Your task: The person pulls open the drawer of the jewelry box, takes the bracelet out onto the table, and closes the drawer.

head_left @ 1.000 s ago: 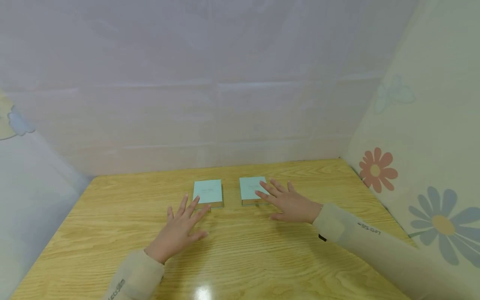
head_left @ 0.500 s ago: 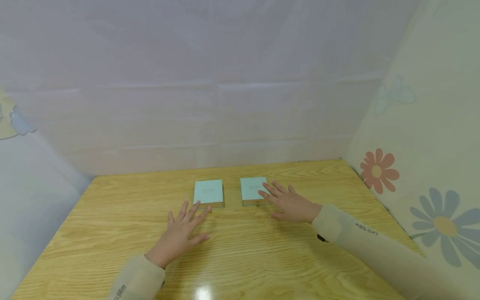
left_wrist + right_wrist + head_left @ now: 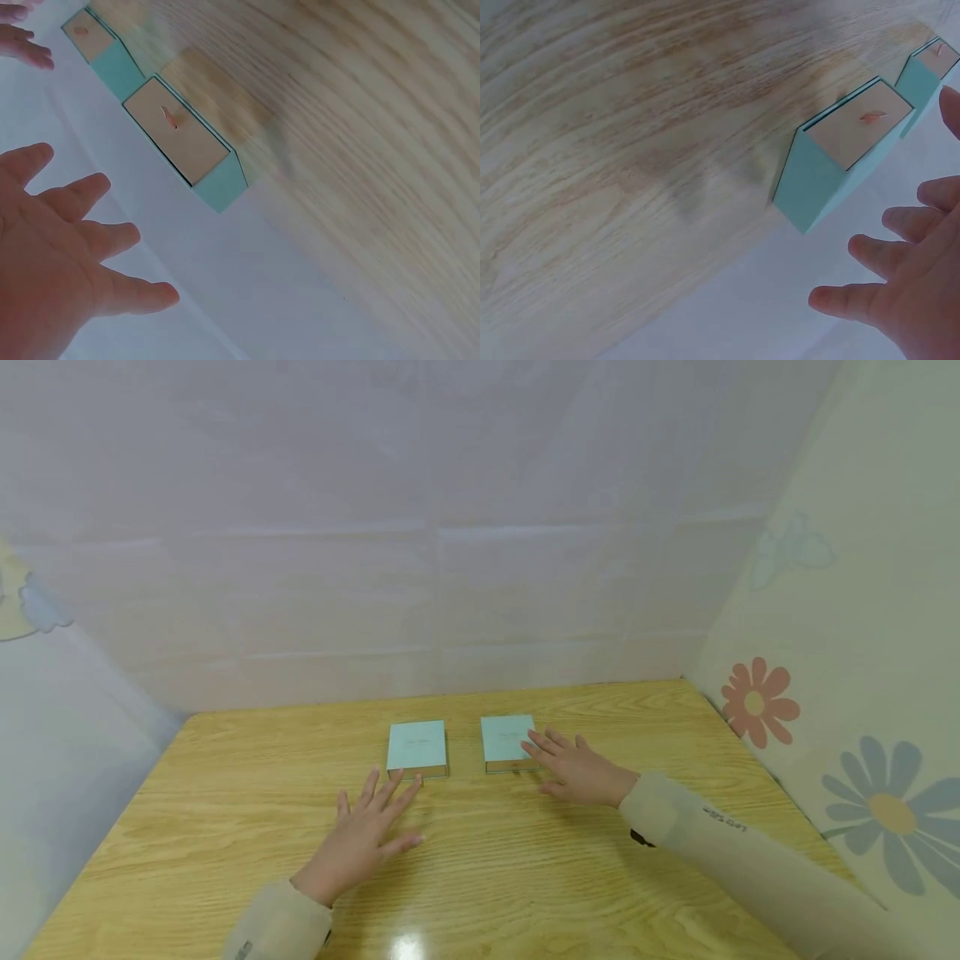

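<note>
Two flat mint-green drawer boxes lie side by side on the wooden table, the left box [image 3: 417, 747] and the right box [image 3: 507, 740]. Each has a tan front with a small orange ribbon pull, plain on the left box's front [image 3: 176, 131] and the right box's front [image 3: 862, 124] in the wrist views. My left hand [image 3: 356, 843] hovers palm down with spread fingers just in front of the left box. Spread the same way, my right hand [image 3: 585, 772] is over the near right corner of the right box. Neither hand holds anything.
The boxes stand toward the back of the wooden table [image 3: 480, 868]. A pale curtain-like backdrop [image 3: 420, 568] rises behind it. On the right a sheet with printed flowers [image 3: 892, 814] borders the table, and a pale sheet [image 3: 60, 760] borders the left.
Both hands have drawn slightly back toward me, fingers still spread. The left fingertips now overlap less of the left box, and the right fingers cover less of the right box's top. The boxes stay put.
</note>
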A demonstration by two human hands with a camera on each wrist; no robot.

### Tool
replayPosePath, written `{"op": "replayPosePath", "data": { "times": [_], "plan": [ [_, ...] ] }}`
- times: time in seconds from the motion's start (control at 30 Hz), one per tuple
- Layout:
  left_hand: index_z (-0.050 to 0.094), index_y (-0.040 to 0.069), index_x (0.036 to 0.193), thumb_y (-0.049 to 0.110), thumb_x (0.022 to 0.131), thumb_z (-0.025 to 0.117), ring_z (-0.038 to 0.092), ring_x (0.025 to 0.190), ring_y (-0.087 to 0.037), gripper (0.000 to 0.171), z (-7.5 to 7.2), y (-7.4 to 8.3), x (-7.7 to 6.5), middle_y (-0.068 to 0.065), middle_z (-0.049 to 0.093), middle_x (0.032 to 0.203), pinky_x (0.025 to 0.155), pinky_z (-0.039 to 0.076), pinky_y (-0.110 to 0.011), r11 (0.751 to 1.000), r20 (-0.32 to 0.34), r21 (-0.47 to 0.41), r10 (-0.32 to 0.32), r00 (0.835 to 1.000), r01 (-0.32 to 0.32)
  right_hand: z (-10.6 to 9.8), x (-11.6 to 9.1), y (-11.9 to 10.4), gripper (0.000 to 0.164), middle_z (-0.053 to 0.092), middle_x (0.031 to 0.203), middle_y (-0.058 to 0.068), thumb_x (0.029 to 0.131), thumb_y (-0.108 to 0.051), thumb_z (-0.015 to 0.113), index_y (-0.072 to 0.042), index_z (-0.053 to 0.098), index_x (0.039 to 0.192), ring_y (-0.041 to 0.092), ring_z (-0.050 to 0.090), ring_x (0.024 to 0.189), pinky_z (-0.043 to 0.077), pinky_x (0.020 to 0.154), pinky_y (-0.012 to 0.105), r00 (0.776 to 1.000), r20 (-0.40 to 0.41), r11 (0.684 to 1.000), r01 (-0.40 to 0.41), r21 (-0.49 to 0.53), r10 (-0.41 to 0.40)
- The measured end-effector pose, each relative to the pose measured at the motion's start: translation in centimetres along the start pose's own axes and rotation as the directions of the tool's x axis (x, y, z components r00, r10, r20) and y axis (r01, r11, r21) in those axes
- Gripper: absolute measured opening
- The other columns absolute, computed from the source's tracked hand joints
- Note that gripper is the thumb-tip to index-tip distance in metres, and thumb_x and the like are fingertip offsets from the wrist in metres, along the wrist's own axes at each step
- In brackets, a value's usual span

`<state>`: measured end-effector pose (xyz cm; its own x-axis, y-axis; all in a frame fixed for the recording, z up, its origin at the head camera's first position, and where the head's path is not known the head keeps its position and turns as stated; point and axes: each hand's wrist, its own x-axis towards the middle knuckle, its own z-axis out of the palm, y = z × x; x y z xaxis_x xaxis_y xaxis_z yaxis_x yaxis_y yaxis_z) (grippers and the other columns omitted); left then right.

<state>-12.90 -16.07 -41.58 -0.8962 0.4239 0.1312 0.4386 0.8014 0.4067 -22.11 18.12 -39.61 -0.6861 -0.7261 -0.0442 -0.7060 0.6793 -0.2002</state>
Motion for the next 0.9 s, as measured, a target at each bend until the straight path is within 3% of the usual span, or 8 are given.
{"op": "replayPosePath", "data": {
  "times": [0.33,0.6,0.9],
  "plan": [
    [0.038,0.008,0.149,0.042,0.093,0.062,0.013,0.14,-0.051,0.07,0.7,0.1,0.0,-0.023,0.03,0.152,0.095,0.006,-0.082,1.0,0.013,0.016,0.007,1.0,-0.007,0.8,0.4,0.6,0.064,0.024,0.154,0.027,0.099,-0.022,0.058,0.008,0.03,0.148,0.048,0.022,0.139,0.022,0.1,0.076,0.999,0.023,0.999,-0.041,0.035,0.041],
    [0.04,0.005,0.148,0.041,0.093,0.062,0.011,0.141,-0.049,0.069,0.9,0.5,0.0,-0.023,0.033,0.151,0.097,0.004,-0.082,1.0,0.03,-0.022,-0.014,0.999,0.015,1.3,0.6,1.0,0.06,0.023,0.154,0.027,0.101,-0.021,0.055,0.008,0.03,0.147,0.048,0.021,0.14,0.019,0.101,0.076,0.998,0.023,0.995,-0.062,0.075,0.06],
    [0.039,0.006,0.148,0.04,0.094,0.062,0.013,0.141,-0.049,0.069,0.9,0.7,0.0,-0.023,0.032,0.151,0.097,0.005,-0.081,0.999,0.025,-0.033,-0.02,0.999,0.021,2.2,1.1,1.8,0.058,0.027,0.152,0.028,0.101,-0.018,0.055,0.011,0.032,0.145,0.047,0.026,0.138,0.025,0.101,0.072,0.997,-0.035,0.986,-0.067,0.155,0.073]
  ]
}}
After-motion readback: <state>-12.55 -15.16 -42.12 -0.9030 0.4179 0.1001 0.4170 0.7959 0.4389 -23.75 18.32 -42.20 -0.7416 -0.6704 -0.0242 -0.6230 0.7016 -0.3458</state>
